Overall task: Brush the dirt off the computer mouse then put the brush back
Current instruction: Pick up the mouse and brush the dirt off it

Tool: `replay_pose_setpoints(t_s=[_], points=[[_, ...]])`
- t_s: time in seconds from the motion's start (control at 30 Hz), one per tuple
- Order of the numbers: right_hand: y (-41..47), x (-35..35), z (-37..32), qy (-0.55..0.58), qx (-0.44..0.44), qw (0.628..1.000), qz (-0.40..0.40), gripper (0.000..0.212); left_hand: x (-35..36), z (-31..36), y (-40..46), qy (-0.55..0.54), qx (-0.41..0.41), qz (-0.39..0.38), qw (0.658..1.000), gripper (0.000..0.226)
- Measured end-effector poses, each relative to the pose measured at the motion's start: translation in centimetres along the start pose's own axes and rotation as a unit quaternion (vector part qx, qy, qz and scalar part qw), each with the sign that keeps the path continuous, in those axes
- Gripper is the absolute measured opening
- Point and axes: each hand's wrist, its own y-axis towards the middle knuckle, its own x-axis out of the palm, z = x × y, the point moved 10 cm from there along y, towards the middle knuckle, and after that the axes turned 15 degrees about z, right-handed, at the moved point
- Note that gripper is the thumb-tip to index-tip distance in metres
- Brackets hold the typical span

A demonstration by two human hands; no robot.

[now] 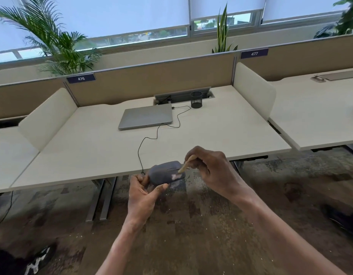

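Observation:
A dark grey wired computer mouse (165, 172) is held just off the front edge of the white desk (92, 147), above the floor. My left hand (142, 192) grips its near end from below with thumb and fingers. A pale patch of dirt shows on its right side. My right hand (209, 168) pinches a small brush with a light wooden handle (186, 163). The brush tip touches the mouse's top right, beside the pale patch. The mouse's black cable (149, 139) runs back across the desk.
A closed silver laptop (145, 116) lies at the desk's middle back. A black mesh pen cup (196, 99) stands to its right by the cable tray. White side dividers (253, 90) flank the desk. Patterned carpet lies below my hands.

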Motion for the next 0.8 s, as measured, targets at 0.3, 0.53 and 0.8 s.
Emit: replay_pose_setpoints(t_s=[0.3, 0.53, 0.8], points=[[1.2, -1.8, 0.0, 0.014, -0.029, 0.999, 0.021, 0.015, 3.4, 0.3, -0.1, -0.006, -0.009, -0.015, 1.000, 0.068], [-3.2, -3.3, 2.4, -0.018, -0.001, 0.998, -0.063, 0.029, 5.0, 0.8, -1.2, 0.013, -0.005, 0.029, 0.999, 0.069], [-3.0, -8.5, 4.7, -0.015, 0.011, 0.998, 0.053, 0.031, 7.8, 1.1, -3.5, -0.053, -0.020, 0.019, 0.998, 0.075]])
